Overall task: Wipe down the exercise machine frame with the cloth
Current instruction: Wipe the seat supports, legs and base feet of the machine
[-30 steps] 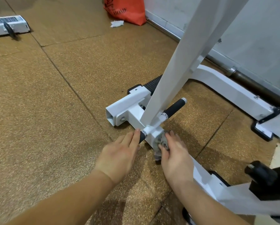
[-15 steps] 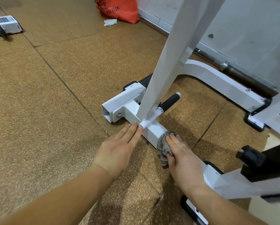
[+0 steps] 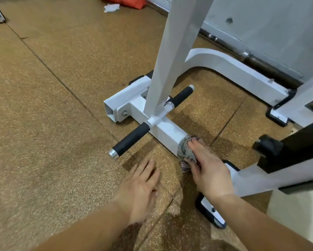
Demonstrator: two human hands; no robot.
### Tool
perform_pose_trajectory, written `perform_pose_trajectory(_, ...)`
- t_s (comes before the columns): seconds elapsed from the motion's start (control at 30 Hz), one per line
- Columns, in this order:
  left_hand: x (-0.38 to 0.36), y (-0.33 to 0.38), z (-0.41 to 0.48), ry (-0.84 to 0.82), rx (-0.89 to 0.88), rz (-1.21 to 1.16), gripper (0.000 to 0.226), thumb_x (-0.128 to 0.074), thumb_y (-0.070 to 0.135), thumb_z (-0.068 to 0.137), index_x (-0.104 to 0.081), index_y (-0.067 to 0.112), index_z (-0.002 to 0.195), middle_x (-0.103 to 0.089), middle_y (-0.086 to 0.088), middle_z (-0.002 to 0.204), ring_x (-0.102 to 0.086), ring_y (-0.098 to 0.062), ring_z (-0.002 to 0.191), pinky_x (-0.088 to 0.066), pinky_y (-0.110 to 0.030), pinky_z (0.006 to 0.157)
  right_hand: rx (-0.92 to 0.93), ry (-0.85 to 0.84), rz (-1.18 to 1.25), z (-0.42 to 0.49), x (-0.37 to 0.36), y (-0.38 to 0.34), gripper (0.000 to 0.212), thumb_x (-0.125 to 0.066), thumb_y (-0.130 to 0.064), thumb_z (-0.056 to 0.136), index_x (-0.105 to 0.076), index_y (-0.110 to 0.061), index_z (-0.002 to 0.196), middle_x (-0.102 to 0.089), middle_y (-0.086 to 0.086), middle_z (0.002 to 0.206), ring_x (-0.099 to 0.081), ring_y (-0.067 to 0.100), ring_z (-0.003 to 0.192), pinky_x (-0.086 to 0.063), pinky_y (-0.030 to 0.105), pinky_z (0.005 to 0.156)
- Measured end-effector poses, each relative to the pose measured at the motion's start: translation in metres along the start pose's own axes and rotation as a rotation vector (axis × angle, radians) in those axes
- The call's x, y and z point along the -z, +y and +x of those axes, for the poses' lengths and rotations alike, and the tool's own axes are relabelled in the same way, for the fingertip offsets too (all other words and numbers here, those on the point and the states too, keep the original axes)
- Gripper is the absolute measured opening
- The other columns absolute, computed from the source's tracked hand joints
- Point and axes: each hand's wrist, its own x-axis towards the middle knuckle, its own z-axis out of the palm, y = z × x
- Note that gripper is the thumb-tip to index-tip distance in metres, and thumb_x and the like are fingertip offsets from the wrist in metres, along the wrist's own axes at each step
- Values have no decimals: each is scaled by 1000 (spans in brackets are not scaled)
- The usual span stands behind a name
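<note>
1. Floor (image 3: 43,124): brown speckled mat tiles, dark seams between them; everything below is borne on it.
2. Wall (image 3: 279,24): grey, along the far right.
3. Exercise machine frame (image 3: 163,129): white square tubing. A low base beam is laid on the floor; a slanted upright post (image 3: 170,51) is joined to it, and a curved brace (image 3: 233,69) is run off toward the wall.
4. Black block (image 3: 297,147): mounted on the frame at right, well apart from the hands.
5. Steel bar (image 3: 260,64): laid along the foot of the wall.
6. Two black handles: the near handle (image 3: 132,138) is projected leftward from the beam, between the post and the cloth; the far handle (image 3: 182,96) is set behind the post.
7. Right hand (image 3: 210,171): laid over the base beam, the cloth bunched between thumb and fingers and pressed to the tube.
8. Left hand (image 3: 143,189): fingers straight, nothing held, low over the floor beside the beam; blurred, so contact cannot be told.
9. Red bag (image 3: 128,1): at the top edge, cut off.
10. Cloth (image 3: 183,149): grey patterned, wrapped over the beam's top and near side.
11. Crumpled white paper (image 3: 111,7): beside the bag.
</note>
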Motion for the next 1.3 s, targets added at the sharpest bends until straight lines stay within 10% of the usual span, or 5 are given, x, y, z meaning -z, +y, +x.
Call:
perform_pose_trajectory(0.3,-11,0,9,44,133,-98,63,-21,60,105,1,42,161,22,11,167,28,-15,152,8,-40,126,-260,137,20,21,-22,-37,46,-60,-37,102,-59,-19,144,-54,3,153,-46,28,144,-38,46,119)
perform_pose_trajectory(0.53,-8,-12,9,41,98,-58,64,-15,69,101,1,48,159,19,15,167,23,-13,154,0,-41,127,-106,52,-77,-8,-3,-10,51,-63,-22,100,-51,-21,150,-48,-4,158,-40,20,148,-39,44,119)
perform_pose_trajectory(0.77,-12,-2,11,71,132,-71,63,-20,61,103,-1,45,160,19,13,167,23,-14,154,9,-38,119,-500,49,-95,-8,-6,-48,49,-46,-16,104,-44,-8,152,-36,12,164,-28,32,154,-22,44,127)
perform_pose_trajectory(1.0,-7,-15,10,20,100,-86,63,-24,66,102,-2,50,159,17,17,166,22,-11,154,-7,-43,129,-293,-53,53,8,1,-39,51,-54,-32,107,-44,-22,156,-32,-4,167,-22,14,156,-24,38,127)
perform_pose_trajectory(1.3,-12,-6,11,64,128,-103,63,-24,64,100,-9,48,159,10,14,168,13,-13,156,-8,-44,128,-748,60,-94,-3,-1,-47,47,-42,-26,108,-43,-7,150,-38,11,160,-29,30,150,-29,47,121)
